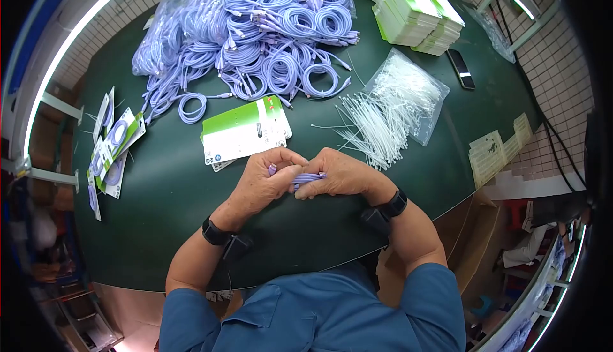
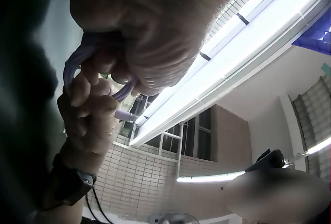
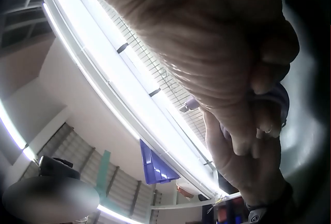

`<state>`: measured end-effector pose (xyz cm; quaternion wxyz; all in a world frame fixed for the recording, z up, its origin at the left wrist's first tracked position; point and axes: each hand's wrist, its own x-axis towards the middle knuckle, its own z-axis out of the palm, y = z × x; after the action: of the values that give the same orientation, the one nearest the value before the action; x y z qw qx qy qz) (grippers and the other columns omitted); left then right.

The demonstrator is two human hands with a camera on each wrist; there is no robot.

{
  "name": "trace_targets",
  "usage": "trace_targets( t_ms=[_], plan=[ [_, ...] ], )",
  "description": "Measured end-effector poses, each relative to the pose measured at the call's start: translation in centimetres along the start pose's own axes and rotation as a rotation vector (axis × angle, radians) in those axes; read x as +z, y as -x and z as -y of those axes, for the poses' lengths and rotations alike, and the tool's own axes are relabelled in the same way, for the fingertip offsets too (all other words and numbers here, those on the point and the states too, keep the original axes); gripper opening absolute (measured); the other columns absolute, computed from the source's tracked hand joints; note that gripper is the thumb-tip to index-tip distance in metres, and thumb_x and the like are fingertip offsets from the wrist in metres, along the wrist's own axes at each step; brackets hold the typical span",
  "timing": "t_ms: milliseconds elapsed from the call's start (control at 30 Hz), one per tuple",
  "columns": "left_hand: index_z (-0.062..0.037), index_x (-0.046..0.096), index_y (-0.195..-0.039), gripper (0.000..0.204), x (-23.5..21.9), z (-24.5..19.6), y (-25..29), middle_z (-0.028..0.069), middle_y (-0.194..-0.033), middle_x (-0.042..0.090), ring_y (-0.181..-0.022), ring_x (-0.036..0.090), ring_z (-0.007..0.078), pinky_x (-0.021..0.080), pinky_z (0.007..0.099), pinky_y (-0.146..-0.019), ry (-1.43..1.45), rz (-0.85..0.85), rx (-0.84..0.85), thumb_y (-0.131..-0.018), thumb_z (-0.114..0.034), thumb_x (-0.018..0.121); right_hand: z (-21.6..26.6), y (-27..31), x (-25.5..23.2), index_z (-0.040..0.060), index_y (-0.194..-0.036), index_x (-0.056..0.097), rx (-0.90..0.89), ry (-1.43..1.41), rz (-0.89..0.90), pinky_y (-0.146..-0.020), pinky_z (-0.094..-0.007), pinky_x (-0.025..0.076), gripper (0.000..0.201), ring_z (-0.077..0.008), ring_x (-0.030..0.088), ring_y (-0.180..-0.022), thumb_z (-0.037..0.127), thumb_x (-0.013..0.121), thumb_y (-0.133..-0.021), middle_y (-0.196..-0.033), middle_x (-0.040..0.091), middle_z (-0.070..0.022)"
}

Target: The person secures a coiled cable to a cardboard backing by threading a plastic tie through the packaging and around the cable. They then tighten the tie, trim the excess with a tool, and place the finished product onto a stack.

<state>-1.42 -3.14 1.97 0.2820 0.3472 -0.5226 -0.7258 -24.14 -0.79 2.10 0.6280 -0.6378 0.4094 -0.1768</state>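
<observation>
Both hands meet around one coiled purple cable point(image 1: 308, 178) near the middle of the green table point(image 1: 281, 224). My left hand point(image 1: 265, 176) curls its fingers and thumb round the coil's left part. The right hand point(image 1: 338, 174) grips the other side, its thumb below the strands. In the left wrist view the purple loop point(image 2: 77, 61) passes between the fingers of both hands. A cable plug point(image 3: 190, 104) sticks out beside the hand in the right wrist view. Fingers hide much of the coil. Just beyond the hands lie green-and-white cards point(image 1: 239, 132).
A large heap of purple cables point(image 1: 281, 26) covers the back. White zip ties point(image 1: 383, 122) spill from a clear bag, with a phone point(image 1: 461, 69) and card stacks point(image 1: 415, 14) behind. Carded cables point(image 1: 115, 151) lie at left; a printed sheet point(image 1: 488, 157) lies at right.
</observation>
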Motion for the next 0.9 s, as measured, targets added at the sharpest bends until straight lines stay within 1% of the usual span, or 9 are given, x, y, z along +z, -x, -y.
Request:
trace_targets(
  t_ms=[67,100,233,333,500,600,633,733,900],
  plan=[
    [0.0001,0.071,-0.114,0.017,-0.4,-0.5,1.1,0.0023,-0.077,0.068,-0.06,0.058,0.005,0.045,0.02,-0.055,0.116,0.068,-0.089,-0.099,-0.001,0.063,0.2,0.3,-0.1,0.0035,-0.09,0.081,-0.062,0.017,0.034,-0.05,-0.0245,0.04,0.032,-0.0062,0.054,-0.055,0.035,0.084,-0.091,-0.068,0.066,0.0009],
    [0.0001,0.071,-0.114,0.017,-0.3,-0.4,1.7,0.0023,-0.077,0.068,-0.06,0.058,0.005,0.045,0.02,-0.055,0.124,0.058,-0.094,-0.099,-0.001,0.063,0.3,0.4,0.0,0.0035,-0.09,0.081,-0.058,0.012,0.046,-0.05,-0.0245,0.04,0.032,-0.0062,0.054,-0.055,0.035,0.084,-0.091,-0.068,0.066,0.0009],
    [-0.0016,0.071,-0.121,0.022,-0.7,0.1,3.6,-0.0006,-0.073,0.066,-0.058,0.054,0.0013,0.039,0.0188,-0.052,0.271,0.053,-0.111,-0.099,-0.004,0.066,0.4,0.2,0.7,0.0035,-0.098,0.081,-0.058,-0.103,0.191,-0.048,-0.0247,0.037,0.029,-0.0048,0.051,-0.053,0.032,0.08,-0.096,-0.072,0.068,0.0012],
    [-0.0024,0.071,-0.118,0.02,-1.4,1.0,4.5,-0.001,-0.071,0.066,-0.055,0.053,0.0013,0.037,0.0184,-0.05,-0.089,0.055,0.102,-0.098,-0.003,0.068,-0.3,0.0,1.1,0.0041,-0.096,0.08,-0.098,-0.376,0.327,-0.051,-0.0243,0.039,0.037,-0.0053,0.049,-0.053,0.039,0.07,-0.102,-0.069,0.066,0.0005],
    [-0.0023,0.072,-0.115,0.018,-1.6,1.1,4.9,-0.0006,-0.071,0.067,-0.056,0.054,0.0009,0.037,0.018,-0.05,-0.03,0.098,0.079,-0.097,-0.003,0.071,-0.7,-0.8,1.7,0.0043,-0.096,0.078,-0.047,-0.356,0.411,-0.05,-0.0242,0.038,0.04,-0.0051,0.046,-0.052,0.04,0.063,-0.106,-0.068,0.064,0.0006],
    [-0.0019,0.072,-0.111,0.016,-1.7,1.6,4.7,-0.0013,-0.071,0.067,-0.057,0.056,0.0009,0.039,0.0178,-0.051,0.22,0.12,0.078,-0.096,-0.003,0.073,0.6,-0.5,1.3,0.0044,-0.094,0.076,-0.023,-0.211,0.237,-0.049,-0.0238,0.036,0.04,-0.0045,0.046,-0.052,0.04,0.063,-0.106,-0.067,0.06,0.0021],
    [-0.0019,0.072,-0.111,0.016,-1.6,1.7,4.6,-0.0013,-0.071,0.067,-0.057,0.056,0.0009,0.039,0.0178,-0.051,0.224,0.117,0.082,-0.096,-0.003,0.073,0.4,-0.5,1.3,0.0044,-0.094,0.076,-0.02,-0.207,0.24,-0.049,-0.0238,0.036,0.04,-0.0045,0.046,-0.052,0.04,0.063,-0.106,-0.067,0.06,0.0021],
    [-0.0023,0.073,-0.108,0.012,-1.3,1.6,3.5,-0.0009,-0.074,0.069,-0.058,0.056,0.0015,0.041,0.0177,-0.051,0.016,-0.106,0.093,-0.096,-0.005,0.075,0.0,-0.8,1.4,0.0054,-0.095,0.075,-0.047,-0.317,0.063,-0.049,-0.0229,0.036,0.039,-0.0037,0.046,-0.053,0.041,0.063,-0.107,-0.067,0.057,0.004],
    [-0.0028,0.074,-0.107,0.012,-1.0,1.8,3.1,0.0001,-0.078,0.071,-0.059,0.057,0.0021,0.042,0.0177,-0.051,0.067,-0.225,0.133,-0.096,-0.006,0.075,-0.3,-0.8,2.0,0.0053,-0.095,0.073,-0.02,-0.37,0.041,-0.048,-0.0223,0.034,0.04,-0.0031,0.045,-0.054,0.042,0.062,-0.108,-0.069,0.056,0.0051]
  ],
)
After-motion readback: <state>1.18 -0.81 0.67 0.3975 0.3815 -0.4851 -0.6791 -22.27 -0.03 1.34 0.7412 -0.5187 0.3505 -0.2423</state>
